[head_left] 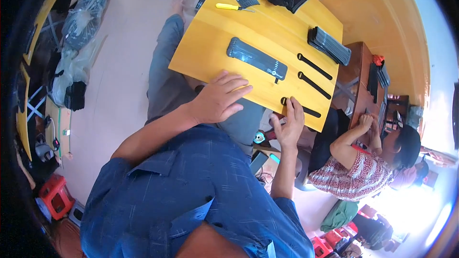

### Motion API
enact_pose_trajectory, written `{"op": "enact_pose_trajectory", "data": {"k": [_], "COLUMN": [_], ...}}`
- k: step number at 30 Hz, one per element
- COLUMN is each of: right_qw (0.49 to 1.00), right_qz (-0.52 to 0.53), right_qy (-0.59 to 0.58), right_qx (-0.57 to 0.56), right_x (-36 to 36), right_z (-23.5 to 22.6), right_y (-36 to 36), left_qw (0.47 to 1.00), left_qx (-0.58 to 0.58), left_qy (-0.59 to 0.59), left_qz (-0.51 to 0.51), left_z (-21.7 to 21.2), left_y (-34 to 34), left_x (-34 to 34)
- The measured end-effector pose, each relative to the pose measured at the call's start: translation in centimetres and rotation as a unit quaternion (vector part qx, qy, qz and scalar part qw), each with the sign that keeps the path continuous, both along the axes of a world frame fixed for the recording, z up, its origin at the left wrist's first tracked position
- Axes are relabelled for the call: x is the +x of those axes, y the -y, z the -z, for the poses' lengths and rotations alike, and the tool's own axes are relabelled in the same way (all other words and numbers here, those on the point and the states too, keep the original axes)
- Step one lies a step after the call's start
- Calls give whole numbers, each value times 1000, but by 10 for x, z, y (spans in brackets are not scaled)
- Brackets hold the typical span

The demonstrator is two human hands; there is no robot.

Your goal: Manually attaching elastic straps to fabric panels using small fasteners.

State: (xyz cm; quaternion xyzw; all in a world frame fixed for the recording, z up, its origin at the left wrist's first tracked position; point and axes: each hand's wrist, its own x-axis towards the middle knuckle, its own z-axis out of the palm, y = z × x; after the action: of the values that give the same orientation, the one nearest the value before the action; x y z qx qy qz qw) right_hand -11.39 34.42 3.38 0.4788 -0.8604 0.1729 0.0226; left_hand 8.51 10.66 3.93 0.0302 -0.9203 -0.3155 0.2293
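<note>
Both palms-down: left hand (217, 99), right hand (288, 124) on yellow board (210, 43)

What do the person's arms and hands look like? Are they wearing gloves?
No gloves: the left hand and right hand are bare, with no rings or watch that show. The blue shirt has faint pale streaks like denim, and its sleeves stop near the elbows, so the forearms are uncovered.
</note>
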Motion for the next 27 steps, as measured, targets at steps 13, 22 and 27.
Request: {"op": "enact_pose_trajectory", "data": {"k": [13, 22, 27], "right_qw": [990, 971, 963], "right_qz": [-99, -144, -132], "right_qy": [48, 168, 224], "right_qx": [-83, -86, -64], "right_x": [48, 48, 38], "right_z": [-26, -34, -38], "right_y": [59, 106, 111], "left_qw": [993, 980, 968], "left_qx": [105, 162, 193], "left_qy": [-46, -39, -40], "left_qz": [-26, -107, -154], "left_z": [4, -2, -3], "left_y": [-20, 3, 18], "left_x": [-14, -4, -3]}}
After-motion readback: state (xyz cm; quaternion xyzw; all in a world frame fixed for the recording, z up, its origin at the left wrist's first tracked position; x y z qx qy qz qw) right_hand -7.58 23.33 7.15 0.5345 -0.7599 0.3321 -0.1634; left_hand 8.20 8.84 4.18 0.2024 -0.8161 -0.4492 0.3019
